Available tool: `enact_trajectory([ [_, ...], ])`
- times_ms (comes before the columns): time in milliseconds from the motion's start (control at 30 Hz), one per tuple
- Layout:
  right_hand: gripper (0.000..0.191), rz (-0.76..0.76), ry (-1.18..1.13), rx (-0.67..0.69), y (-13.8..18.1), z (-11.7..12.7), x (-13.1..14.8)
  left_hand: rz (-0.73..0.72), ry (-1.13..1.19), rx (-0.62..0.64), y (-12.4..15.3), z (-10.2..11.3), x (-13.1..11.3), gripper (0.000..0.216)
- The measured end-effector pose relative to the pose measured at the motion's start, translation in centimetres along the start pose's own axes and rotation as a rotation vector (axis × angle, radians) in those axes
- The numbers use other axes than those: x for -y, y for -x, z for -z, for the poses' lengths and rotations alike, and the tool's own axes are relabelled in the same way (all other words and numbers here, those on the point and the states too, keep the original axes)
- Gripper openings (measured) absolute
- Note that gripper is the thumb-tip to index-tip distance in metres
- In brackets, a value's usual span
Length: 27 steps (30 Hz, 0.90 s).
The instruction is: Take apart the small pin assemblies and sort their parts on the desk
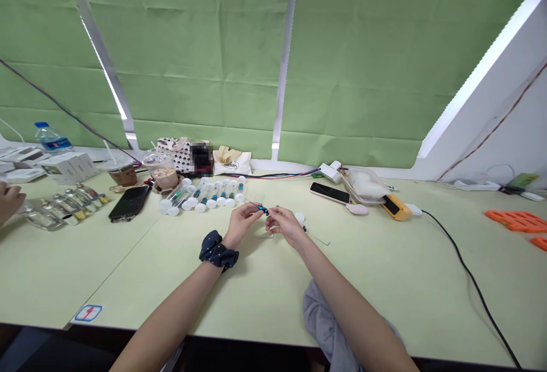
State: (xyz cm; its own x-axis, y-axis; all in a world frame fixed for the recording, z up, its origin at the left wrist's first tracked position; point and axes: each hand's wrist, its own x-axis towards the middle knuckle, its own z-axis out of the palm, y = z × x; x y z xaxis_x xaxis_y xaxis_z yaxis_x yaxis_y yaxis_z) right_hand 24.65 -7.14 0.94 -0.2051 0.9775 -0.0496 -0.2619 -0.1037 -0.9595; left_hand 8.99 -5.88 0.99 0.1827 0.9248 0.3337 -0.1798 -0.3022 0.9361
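Note:
My left hand (241,223) and my right hand (285,226) meet above the pale green table (384,269), both pinching a small clear tube with blue content (261,208) between their fingertips. A dark dotted scrunchie (217,251) sits on my left wrist. Just behind the hands lies a row of several clear tubes with white caps (205,195). A loose white cap (299,217) and a thin metal pin (321,240) rest on the table beside my right hand.
Two phones (129,202) (330,192), iced drink cups (164,174), small glass bottles (64,207), a clear bag (366,185), a yellow device (396,208) with a black cable (465,269), and orange parts (517,220) lie around. Another person's hand (8,201) shows at far left.

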Motion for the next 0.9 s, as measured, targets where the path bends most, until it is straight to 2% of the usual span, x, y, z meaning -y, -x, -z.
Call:
enact_trajectory([
  [133,0.053,-0.09,0.042,0.032,0.0,-0.1,-0.1,-0.013,-0.011,0.002,0.0,-0.1,-0.3,0.026],
  [233,0.058,-0.083,0.061,0.094,0.3,-0.3,0.3,-0.015,-0.016,-0.012,0.0,0.0,-0.4,0.027],
  [367,0.05,0.046,-0.004,0.129,0.6,-0.5,0.9,-0.004,0.005,-0.012,0.0,0.1,-0.4,0.026],
  [500,0.04,0.1,-0.029,0.062,0.6,-0.4,1.0,0.009,0.035,-0.003,0.0,0.1,-0.2,0.027],
  [767,0.034,0.048,-0.003,-0.017,0.2,-0.2,0.4,0.013,0.064,-0.023,-0.1,0.2,0.1,0.027],
  [900,0.038,0.005,0.009,0.038,0.3,-0.5,0.5,0.021,0.066,-0.037,-0.1,0.1,0.0,0.03],
])
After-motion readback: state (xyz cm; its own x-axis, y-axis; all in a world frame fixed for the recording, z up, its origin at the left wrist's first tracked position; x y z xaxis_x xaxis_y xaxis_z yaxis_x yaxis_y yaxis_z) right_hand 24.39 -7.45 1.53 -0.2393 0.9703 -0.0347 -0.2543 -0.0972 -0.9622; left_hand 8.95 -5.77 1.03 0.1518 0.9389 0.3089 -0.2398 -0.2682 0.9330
